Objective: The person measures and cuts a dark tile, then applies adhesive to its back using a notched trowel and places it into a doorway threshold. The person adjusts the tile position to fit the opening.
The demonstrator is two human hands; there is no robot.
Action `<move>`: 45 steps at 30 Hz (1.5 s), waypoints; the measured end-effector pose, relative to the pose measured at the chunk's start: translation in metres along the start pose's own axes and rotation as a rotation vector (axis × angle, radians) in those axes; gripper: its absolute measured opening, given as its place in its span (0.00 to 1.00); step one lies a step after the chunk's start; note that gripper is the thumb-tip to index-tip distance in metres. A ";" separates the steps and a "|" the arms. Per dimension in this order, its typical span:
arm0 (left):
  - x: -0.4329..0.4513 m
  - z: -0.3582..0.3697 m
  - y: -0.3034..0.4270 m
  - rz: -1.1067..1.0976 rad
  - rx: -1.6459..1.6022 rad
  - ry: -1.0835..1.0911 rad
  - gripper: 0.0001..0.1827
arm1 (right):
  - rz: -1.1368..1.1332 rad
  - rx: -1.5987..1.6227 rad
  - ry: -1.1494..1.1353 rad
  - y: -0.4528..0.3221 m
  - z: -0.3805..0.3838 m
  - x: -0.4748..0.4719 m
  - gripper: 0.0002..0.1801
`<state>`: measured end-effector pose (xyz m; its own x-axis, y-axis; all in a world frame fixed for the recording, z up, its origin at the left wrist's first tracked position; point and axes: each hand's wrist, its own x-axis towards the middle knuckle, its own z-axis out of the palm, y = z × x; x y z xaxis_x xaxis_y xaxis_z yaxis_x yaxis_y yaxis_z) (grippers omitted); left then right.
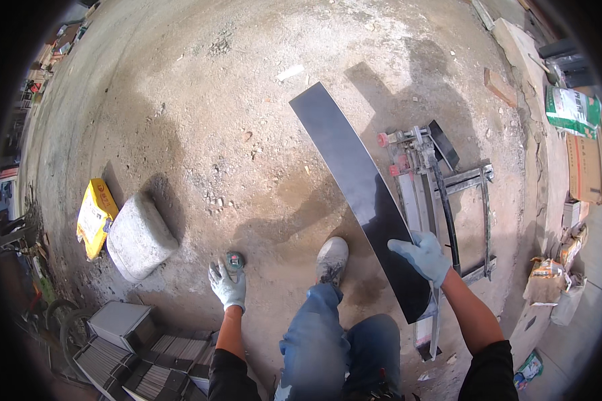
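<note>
My right hand [425,256], in a pale work glove, grips the edge of a long glossy black tile strip [351,185] near its lower end. The strip slants up and away to the left. Beside and partly beneath it, a manual tile cutter [434,200] with rails and a side frame lies on the ground. My left hand [227,288], also gloved, reaches down with its fingers apart and holds nothing. Just by its fingertips is a small round tape measure [235,260]; whether they touch it I cannot tell.
A rounded white block [141,236] and a yellow bag [98,213] lie on the left. Stacked boxed tiles [145,358] fill the lower left. A small dark offcut [444,145] rests against the cutter. On the right are a brick [500,87], a green-white bag [573,111] and a cardboard box [585,169].
</note>
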<state>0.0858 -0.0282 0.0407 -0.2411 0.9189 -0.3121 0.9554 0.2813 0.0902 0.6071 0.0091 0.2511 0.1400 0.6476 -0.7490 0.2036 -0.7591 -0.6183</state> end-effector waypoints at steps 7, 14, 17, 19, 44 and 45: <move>-0.113 -0.174 -0.006 -0.044 -0.154 -0.299 0.41 | 0.064 -0.037 0.112 -0.097 -0.067 -0.135 0.18; -0.198 -0.367 -0.032 -0.817 -0.779 -1.014 0.16 | 0.282 -0.347 0.288 -0.153 -0.153 -0.260 0.30; -0.170 -0.415 -0.017 -0.634 -0.658 -0.908 0.14 | 0.410 -0.475 0.358 -0.159 -0.180 -0.299 0.30; -0.128 -0.449 0.000 -0.114 -0.642 -0.765 0.16 | 0.544 -0.460 0.348 -0.156 -0.190 -0.325 0.30; 0.406 -0.672 0.484 -0.290 -0.672 -0.927 0.14 | 0.662 -0.011 0.364 -0.481 -0.444 -0.104 0.32; 0.423 -0.671 0.508 -0.340 -0.556 -0.908 0.14 | 0.602 0.114 0.406 -0.500 -0.465 -0.094 0.31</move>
<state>0.3544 0.6887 0.5889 -0.0441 0.2912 -0.9556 0.5997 0.7728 0.2078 0.9423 0.3590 0.7413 0.5479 0.0733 -0.8333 -0.1206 -0.9788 -0.1654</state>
